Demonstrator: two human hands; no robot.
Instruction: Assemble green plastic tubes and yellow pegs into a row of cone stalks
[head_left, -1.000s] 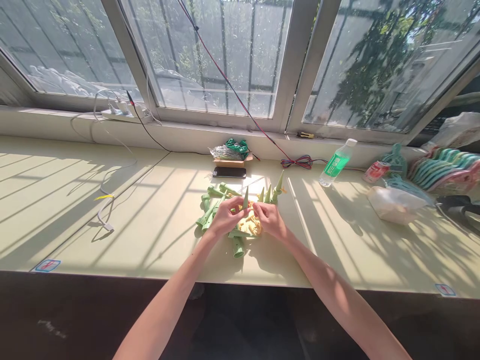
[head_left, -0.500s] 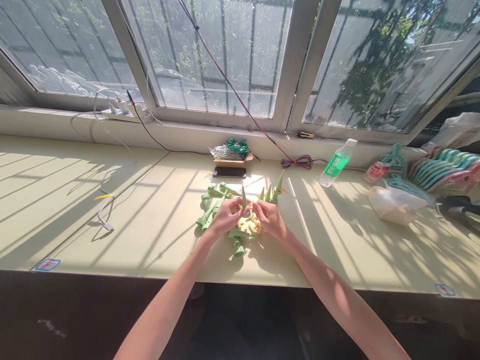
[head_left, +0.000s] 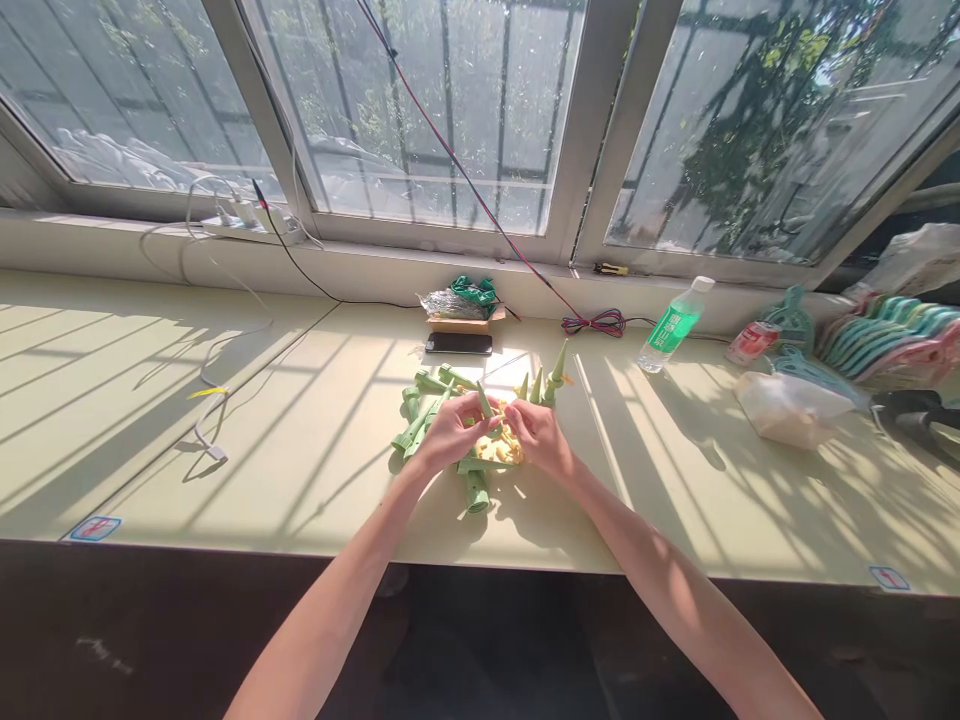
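My left hand (head_left: pixel 448 433) is closed on a green cone-shaped plastic piece (head_left: pixel 484 401), its tip pointing up and left. My right hand (head_left: pixel 541 438) pinches something small at the cone's base; I cannot make out what. Both hands meet over a heap of small yellow parts (head_left: pixel 501 451). Several more green cones (head_left: pixel 424 408) lie on the pale tabletop (head_left: pixel 315 440) to the left and below the hands. Three upright green cones (head_left: pixel 546 380) stand just behind my right hand.
A black phone (head_left: pixel 459 344) and a small cardboard box with green material (head_left: pixel 462 303) sit behind the pile. A green-labelled water bottle (head_left: pixel 672 325), a plastic bag (head_left: pixel 791 412) and stacked coloured items (head_left: pixel 889 335) lie right. Cables (head_left: pixel 225 330) trail left; a red-black wire coil (head_left: pixel 596 323) lies by the window.
The green cone in my left hand has tipped from upright to leaning left, and both hands have drawn slightly closer over the yellow parts.
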